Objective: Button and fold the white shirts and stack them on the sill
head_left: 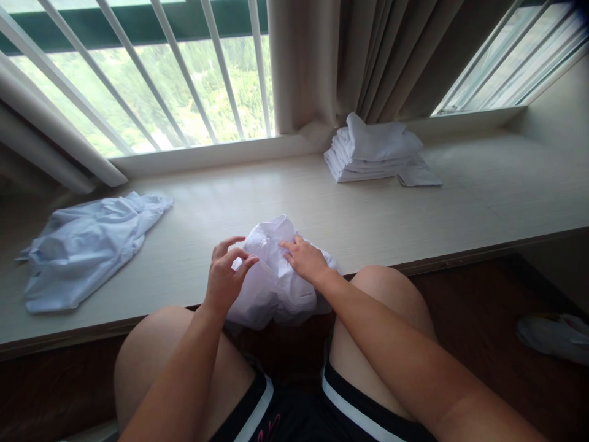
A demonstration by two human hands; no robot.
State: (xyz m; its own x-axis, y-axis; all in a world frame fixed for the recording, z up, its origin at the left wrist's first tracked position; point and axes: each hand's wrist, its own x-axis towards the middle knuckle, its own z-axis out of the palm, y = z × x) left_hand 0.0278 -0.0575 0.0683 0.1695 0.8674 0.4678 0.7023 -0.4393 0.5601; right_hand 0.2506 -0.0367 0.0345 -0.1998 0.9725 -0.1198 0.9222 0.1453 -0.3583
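Work garment: We find the crumpled, thin white fabric garment (271, 288) at the front edge of the pale, wood-grained sill board (221, 190), centred ahead of the knees, with its lower part hanging over the edge.
Left hand: We locate the bare left hand (227, 267) at the garment's left side, palm turned inward; the thumb and nearest finger are close together at a fabric edge, the upper finger apart from them. We cannot tell whether they clamp the fabric.
Right hand: We locate the bare right hand (306, 258) on the garment's upper right area, visible fingertips slightly apart and touching the fabric. We cannot tell whether a fold is pinched.
Folded stack: We note the layered stack of folded white fabric (377, 150) at the rear right, near the heavy grey-brown cloth curtain (304, 67); one flap extends to its right.
Loose garment: We note the spread, wrinkled pale-blue-white fabric garment (92, 252) at the left, well apart from both hands.
Window: We see white vertical bars (179, 70) behind the board, with greenery beyond.
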